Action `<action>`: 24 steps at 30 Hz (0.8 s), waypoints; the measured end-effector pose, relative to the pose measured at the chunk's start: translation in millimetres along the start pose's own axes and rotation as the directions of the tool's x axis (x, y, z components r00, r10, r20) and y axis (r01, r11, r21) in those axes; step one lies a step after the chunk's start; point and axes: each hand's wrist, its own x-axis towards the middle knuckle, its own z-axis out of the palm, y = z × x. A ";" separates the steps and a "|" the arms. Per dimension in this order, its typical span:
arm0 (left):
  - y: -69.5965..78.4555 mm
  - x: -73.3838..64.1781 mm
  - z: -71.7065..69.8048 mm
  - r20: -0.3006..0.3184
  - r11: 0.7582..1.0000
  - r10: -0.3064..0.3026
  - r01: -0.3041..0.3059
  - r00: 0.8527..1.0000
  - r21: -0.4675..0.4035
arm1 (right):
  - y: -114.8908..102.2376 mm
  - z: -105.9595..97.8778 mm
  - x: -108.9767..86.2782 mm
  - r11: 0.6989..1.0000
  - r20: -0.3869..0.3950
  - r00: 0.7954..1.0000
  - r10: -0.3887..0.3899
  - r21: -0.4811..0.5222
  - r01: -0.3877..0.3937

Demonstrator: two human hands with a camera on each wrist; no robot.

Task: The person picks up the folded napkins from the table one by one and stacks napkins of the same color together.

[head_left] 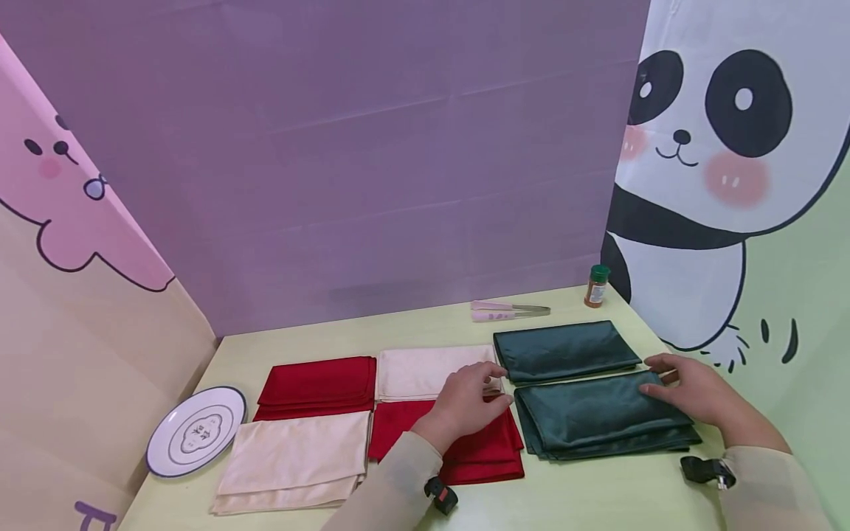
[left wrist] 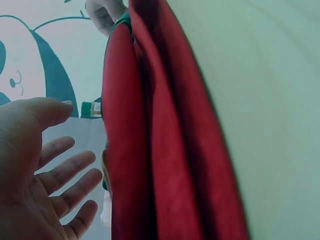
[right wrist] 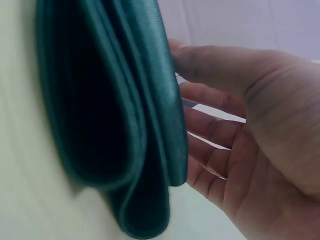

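Observation:
In the head view, my left hand (head_left: 461,402) hovers over a folded red cloth (head_left: 481,450), its fingers loosely bent toward the green cloths. The left wrist view shows this hand's fingers spread with nothing between them, beside the layered red folds (left wrist: 165,130). My right hand (head_left: 693,391) is at the right end of the front folded dark green cloth (head_left: 598,413), thumb tip over its top face. Seen from the right wrist, the relaxed fingers (right wrist: 210,125) lie beside the cloth's stacked folds (right wrist: 150,100). Behind it lies another folded green cloth (head_left: 564,350).
Left of the hands are another red cloth (head_left: 319,383) and two cream cloths, one at the front (head_left: 295,450) and one behind (head_left: 425,369). A white plate (head_left: 195,431) lies far left. Pink-handled tongs (head_left: 508,311) and a green-capped spice jar (head_left: 597,286) are at the back.

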 end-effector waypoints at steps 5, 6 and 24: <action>5.4 4.4 7.2 0.022 0.999 0.002 -0.003 1.000 0.036 | -0.6 -0.7 0.6 1.000 0.000 1.000 0.002 -0.013 -0.002; 6.4 5.1 8.2 0.023 0.999 0.004 -0.005 1.000 0.052 | -0.5 -0.8 1.1 1.000 0.002 1.000 0.001 -0.013 -0.001; 13.1 19.6 20.3 0.024 0.982 -0.021 0.016 0.999 0.190 | 6.4 3.2 6.5 1.000 -0.008 1.000 -0.025 -0.009 0.025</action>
